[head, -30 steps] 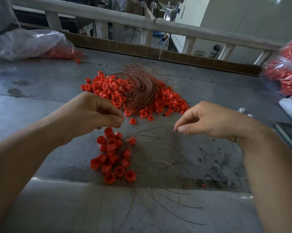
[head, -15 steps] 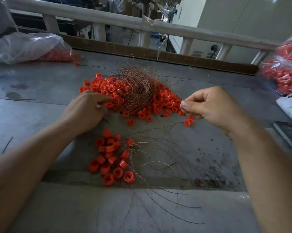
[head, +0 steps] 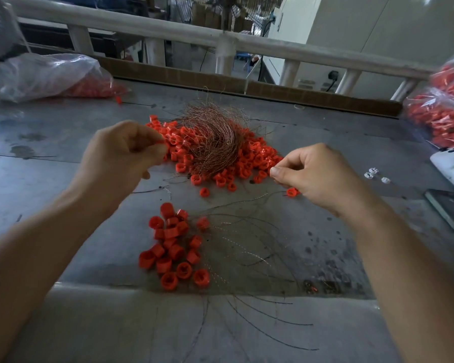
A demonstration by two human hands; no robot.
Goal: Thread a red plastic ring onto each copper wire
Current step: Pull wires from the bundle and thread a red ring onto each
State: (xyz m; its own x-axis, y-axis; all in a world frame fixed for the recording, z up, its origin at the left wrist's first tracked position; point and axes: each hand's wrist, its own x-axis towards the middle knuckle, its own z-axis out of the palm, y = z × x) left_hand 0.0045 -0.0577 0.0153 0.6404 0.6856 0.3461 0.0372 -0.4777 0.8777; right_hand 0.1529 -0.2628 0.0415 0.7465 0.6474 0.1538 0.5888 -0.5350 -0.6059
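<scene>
Left hand (head: 121, 150) has lifted off stained grey table (head: 37, 174) below white railing (head: 168, 28)

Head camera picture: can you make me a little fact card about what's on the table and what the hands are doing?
Table: grey, stained
Wire bundle: tangled copper nest on the big ring heap
Big ring heap: red rings, far middle
Small ring group: nearer, thin wires fanning out beside it
Left hand: fingertips pinched by the heap's left edge; what it holds, cannot tell
Right hand: fingertips pinched beside the heap; same doubt
Bags: clear, red parts inside, far left and right
</scene>
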